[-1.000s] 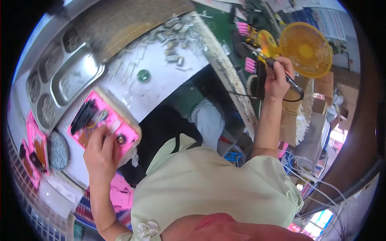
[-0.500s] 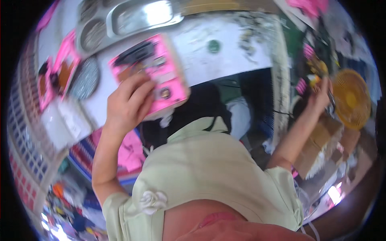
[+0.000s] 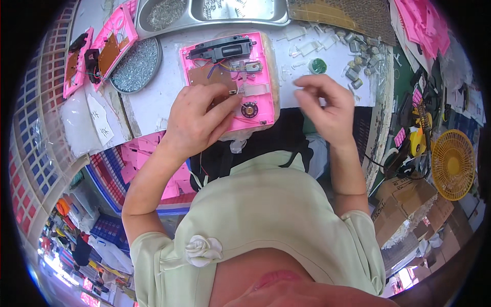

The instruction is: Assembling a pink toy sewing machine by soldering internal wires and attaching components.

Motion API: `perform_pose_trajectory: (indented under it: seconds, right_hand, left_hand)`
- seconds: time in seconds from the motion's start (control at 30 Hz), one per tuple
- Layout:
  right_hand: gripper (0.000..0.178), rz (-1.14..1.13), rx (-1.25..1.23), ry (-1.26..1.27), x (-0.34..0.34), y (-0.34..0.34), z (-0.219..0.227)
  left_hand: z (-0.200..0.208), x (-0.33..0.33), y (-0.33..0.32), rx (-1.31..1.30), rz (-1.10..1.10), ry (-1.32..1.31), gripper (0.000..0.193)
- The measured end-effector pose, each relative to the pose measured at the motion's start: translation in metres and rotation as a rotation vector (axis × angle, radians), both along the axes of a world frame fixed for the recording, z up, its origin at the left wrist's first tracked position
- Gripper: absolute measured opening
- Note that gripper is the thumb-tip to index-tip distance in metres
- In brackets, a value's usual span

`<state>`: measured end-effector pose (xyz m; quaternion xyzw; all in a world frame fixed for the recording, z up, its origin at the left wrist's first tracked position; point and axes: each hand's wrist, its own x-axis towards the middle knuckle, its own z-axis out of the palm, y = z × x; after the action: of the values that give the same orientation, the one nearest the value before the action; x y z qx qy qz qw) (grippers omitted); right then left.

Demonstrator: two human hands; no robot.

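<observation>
A pink plastic casing (image 3: 262, 50) lies on a wrapped pad in front of me. Fitted in it are a long black module (image 3: 220, 49), a brown circuit board (image 3: 200, 77), thin wires and a round black speaker-like part (image 3: 249, 109). My left hand (image 3: 201, 116) rests over its left half, fingers bent, their tips by the board's right edge; anything they pinch is hidden. Right of the casing, my right hand (image 3: 330, 108) hovers at the table's near edge with thumb and forefinger slightly apart, and I see nothing between them. A small green round pot (image 3: 317, 66) stands just beyond it.
A metal tray (image 3: 286, 20) with small parts is at the back. A round dish of screws (image 3: 137, 69) sits left, beside other pink casings (image 3: 116, 36). Small metal and clear parts (image 3: 357, 64) lie back right. A yellow basket (image 3: 453, 163) and cardboard boxes (image 3: 404, 199) are far right.
My right hand has come from the tools by the yellow basket back toward the casing. The left hand stays on the casing. The whole view has shifted and become sharper.
</observation>
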<state>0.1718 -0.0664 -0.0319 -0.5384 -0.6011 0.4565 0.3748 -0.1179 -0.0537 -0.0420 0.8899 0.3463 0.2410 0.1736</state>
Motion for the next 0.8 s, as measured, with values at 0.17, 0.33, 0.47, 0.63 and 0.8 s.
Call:
perform_pose_trajectory:
  seconds: [0.17, 0.33, 0.47, 0.63, 0.8]
  right_hand:
    - [0.019, 0.01, 0.06, -0.085, -0.005, -0.004, 0.002]
    - [0.015, -0.893, 0.02, 0.273, 0.101, -0.051, -0.012]
    - [0.02, -1.204, 0.033, 0.535, 0.221, -0.116, -0.006]
    - [0.021, -1.217, 0.293, 0.24, 0.272, -0.12, 0.004]
    - [0.017, -1.276, 0.328, 0.046, 0.304, -0.111, 0.006]
  left_hand:
    - [-0.004, 0.008, 0.008, 0.033, -0.027, -0.072, 0.041]
    - [-0.006, 0.013, 0.016, 0.011, -0.082, -0.116, 0.034]
    - [-0.009, 0.016, 0.017, 0.009, -0.083, -0.113, 0.032]
    - [-0.013, 0.019, 0.02, 0.024, -0.051, -0.131, 0.027]
    - [-0.011, 0.02, 0.02, 0.001, -0.083, -0.083, 0.026]
